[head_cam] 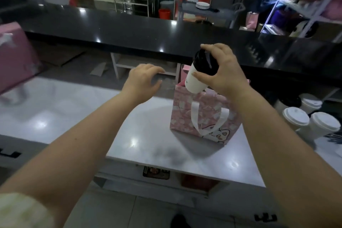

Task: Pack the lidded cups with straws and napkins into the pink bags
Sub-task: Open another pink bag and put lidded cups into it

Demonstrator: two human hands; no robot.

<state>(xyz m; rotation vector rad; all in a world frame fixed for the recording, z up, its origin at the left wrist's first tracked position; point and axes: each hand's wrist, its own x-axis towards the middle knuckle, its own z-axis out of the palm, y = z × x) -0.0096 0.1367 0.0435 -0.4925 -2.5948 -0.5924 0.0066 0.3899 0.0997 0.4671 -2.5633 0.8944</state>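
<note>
A pink bag [187, 116] with white ribbon handles and a cartoon animal print stands open on the white counter [74, 113]. My right hand [222, 72] grips a white paper cup [194, 81] with a black lid, tilted, its base just above the bag's mouth. My left hand [144, 81] hovers to the left of the bag, fingers spread and curled, holding nothing. Several white-lidded cups [296, 118] stand at the right edge of the counter.
A long black countertop [129, 29] runs across behind the white counter. Another pink bag [14, 57], blurred, is at the far left. Shelving with goods stands at the back right, and metal carts are in the room beyond.
</note>
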